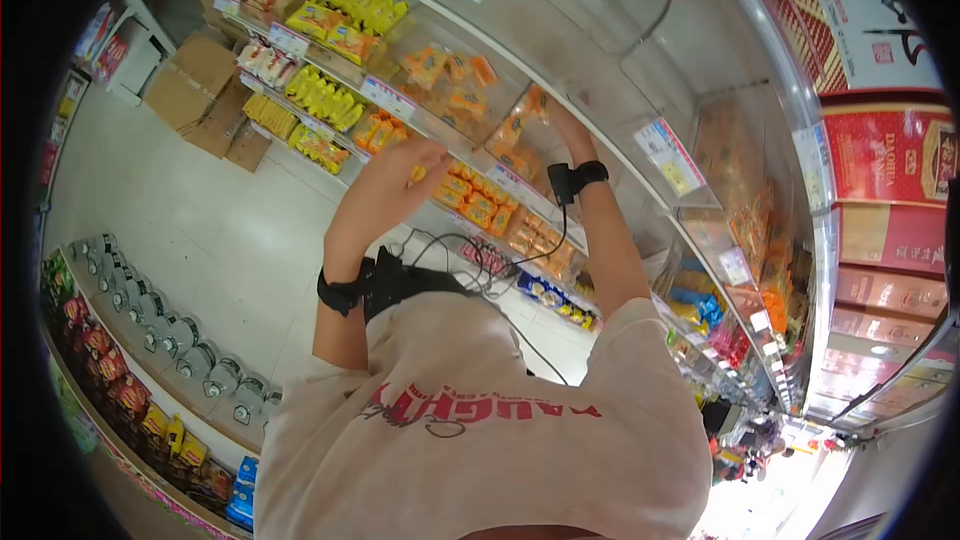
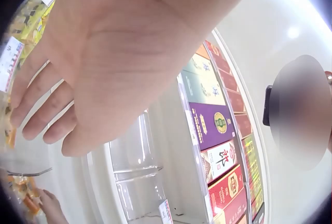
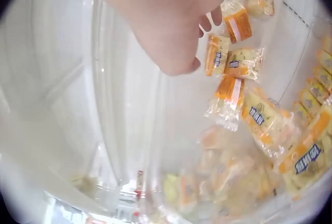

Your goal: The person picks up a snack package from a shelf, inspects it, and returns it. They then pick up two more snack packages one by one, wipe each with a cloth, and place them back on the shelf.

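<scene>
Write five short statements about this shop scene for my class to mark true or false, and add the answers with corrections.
1. The right hand is near orange-and-clear wrapped packets. True.
2. The left hand is curled round a glass bottle. False: its fingers are extended, with nothing seen in their grip.
3. Dark straps circle both wrists. True.
4. The shirt is entirely plain. False: it bears red lettering.
5. A cardboard box is on the floor near the shelving. True.
</scene>
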A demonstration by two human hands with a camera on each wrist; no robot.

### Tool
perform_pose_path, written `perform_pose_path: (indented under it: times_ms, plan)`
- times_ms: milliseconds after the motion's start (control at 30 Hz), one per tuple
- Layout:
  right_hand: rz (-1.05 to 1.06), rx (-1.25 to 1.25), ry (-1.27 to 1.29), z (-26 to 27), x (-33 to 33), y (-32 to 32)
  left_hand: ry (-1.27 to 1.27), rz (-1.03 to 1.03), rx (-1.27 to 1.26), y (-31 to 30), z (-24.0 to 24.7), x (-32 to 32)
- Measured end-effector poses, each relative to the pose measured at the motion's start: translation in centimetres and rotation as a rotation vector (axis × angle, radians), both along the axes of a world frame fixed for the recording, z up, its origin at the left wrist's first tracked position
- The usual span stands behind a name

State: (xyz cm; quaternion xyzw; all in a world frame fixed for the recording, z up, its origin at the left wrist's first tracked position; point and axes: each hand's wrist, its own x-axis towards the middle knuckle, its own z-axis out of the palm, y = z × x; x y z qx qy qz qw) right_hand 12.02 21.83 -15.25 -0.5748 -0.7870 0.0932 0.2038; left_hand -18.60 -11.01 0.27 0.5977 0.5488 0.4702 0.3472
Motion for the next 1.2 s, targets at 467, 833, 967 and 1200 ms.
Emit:
perform_pose_path:
  times_ms: [467, 833, 967, 1200]
  plan:
    - [0.157, -0.590, -0.244, 6.6, -1.5, -3.8, 0.011, -0.043, -0.014, -1.2, -1.1, -2.2]
    - [0.104, -0.489, 0.084, 2.8, 4.5, -6.6, -0.009, -0.210, -0.024, 2.1, -2.1, 0.9]
    - [0.024, -0.595, 0.370, 5.1, 4.0, -9.3, -0.030, -0.252, -0.008, 3.1, -2.4, 1.5]
    - [0.284, -0.382, 0.503, 12.6, -0.1, -16.8, -0.052, -0.221, -0.091, 4.2, -2.9, 2.9]
